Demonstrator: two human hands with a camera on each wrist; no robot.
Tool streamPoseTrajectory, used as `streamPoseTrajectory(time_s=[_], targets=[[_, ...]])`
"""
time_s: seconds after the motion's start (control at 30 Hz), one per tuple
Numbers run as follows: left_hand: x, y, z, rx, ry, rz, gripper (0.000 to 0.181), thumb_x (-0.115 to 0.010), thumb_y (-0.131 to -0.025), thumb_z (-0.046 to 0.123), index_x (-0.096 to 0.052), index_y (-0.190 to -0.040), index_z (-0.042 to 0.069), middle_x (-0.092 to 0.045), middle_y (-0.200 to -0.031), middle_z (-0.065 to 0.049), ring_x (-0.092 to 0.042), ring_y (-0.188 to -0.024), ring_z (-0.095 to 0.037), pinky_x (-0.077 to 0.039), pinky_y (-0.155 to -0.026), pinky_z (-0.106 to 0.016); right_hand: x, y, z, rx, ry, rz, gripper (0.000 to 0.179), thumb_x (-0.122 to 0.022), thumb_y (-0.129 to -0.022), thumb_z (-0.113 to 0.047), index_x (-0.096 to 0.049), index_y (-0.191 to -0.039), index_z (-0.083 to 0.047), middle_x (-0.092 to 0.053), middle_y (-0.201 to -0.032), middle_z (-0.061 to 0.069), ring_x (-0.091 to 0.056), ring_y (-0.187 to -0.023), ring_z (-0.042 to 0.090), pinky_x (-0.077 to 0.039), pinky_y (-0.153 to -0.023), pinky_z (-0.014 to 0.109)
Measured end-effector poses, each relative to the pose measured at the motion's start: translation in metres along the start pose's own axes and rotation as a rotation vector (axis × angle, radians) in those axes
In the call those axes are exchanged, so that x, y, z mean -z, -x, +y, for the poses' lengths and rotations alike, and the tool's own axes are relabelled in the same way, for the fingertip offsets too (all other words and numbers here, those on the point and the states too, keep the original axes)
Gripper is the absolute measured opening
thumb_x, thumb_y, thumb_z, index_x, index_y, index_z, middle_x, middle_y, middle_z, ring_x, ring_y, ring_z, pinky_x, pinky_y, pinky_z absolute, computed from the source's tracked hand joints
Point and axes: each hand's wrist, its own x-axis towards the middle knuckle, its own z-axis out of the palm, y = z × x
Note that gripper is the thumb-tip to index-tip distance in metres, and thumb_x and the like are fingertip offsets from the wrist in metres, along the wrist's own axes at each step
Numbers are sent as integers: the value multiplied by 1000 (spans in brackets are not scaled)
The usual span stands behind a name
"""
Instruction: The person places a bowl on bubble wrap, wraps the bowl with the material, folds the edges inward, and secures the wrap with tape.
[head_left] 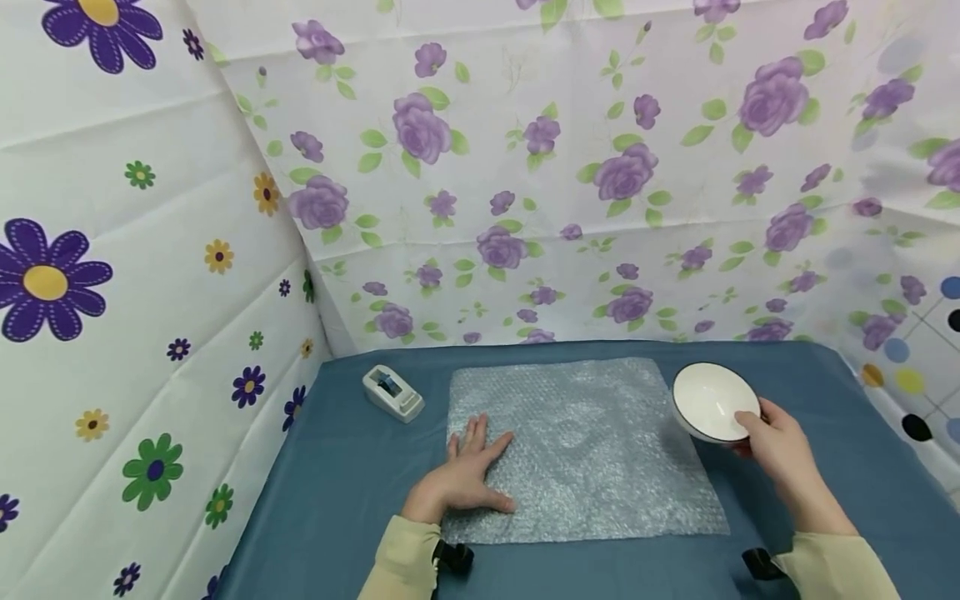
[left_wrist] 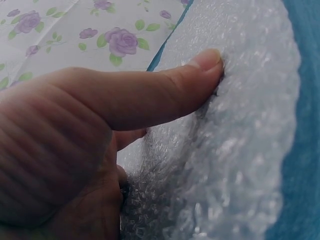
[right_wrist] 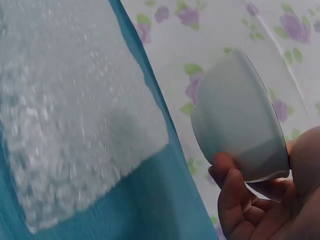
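Observation:
A sheet of bubble wrap [head_left: 585, 458] lies flat on the blue cloth. My left hand [head_left: 468, 477] rests spread on its left side, and the thumb [left_wrist: 165, 95] presses the bubbles in the left wrist view. At the sheet's right edge my right hand [head_left: 776, 442] grips a white bowl [head_left: 708, 396] with a dark rim. The thumb is over the rim and the fingers curl underneath. In the right wrist view the bowl [right_wrist: 240, 115] is held up off the table, its outside showing.
A white tape dispenser [head_left: 393, 393] sits at the back left of the blue-covered table [head_left: 337, 500]. Flowered sheets [head_left: 495, 167] hang behind the table and along its left side.

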Motion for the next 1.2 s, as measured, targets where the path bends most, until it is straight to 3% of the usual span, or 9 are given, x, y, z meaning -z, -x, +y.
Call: streamPoseTrajectory(time_s=[0.23, 0.43, 0.73, 0.93, 1.2], targets=[[-3, 1, -3, 15, -19, 15, 109, -91, -86, 45, -30, -172, 19, 15, -176, -23, 19, -161, -42, 12, -124, -69, -40, -6, -17, 11, 52, -160, 69, -46, -116, -26, -19, -163, 16, -47, -148, 43, -73, -90, 20, -64, -75, 37], [-8, 1, -12, -18, 23, 31, 112, -89, -82, 58, -30, -172, 23, 16, -176, -21, 22, -160, -40, 15, -123, -68, -82, -9, -35, 38, 53, -209, 64, -50, -113, -20, -27, -163, 13, -55, -141, 40, -73, -89, 23, -64, -74, 40], [-16, -5, -22, -5, -15, 42, 116, -89, -80, 62, -29, -172, 25, 16, -177, -18, 21, -161, -37, 15, -124, -66, -136, -7, -54, 52, -7, -281, 59, -51, -112, -15, -32, -161, 13, -64, -130, 32, -71, -86, 22, -62, -71, 37], [-11, -1, -13, -7, -18, 42, 113, -91, -82, 55, -31, -171, 20, 13, -176, -23, 19, -161, -41, 13, -124, -69, -155, -10, -67, 55, -27, -302, 56, -49, -112, -13, -36, -161, 10, -65, -129, 28, -69, -80, 21, -60, -67, 36], [-1, 1, 2, -6, -36, 32, 110, -91, -84, 47, -31, -171, 17, 14, -176, -26, 19, -161, -43, 12, -124, -69, -163, -17, -71, 16, -41, -294, 57, -50, -112, -15, -35, -161, 10, -65, -126, 29, -69, -78, 21, -62, -68, 36]])
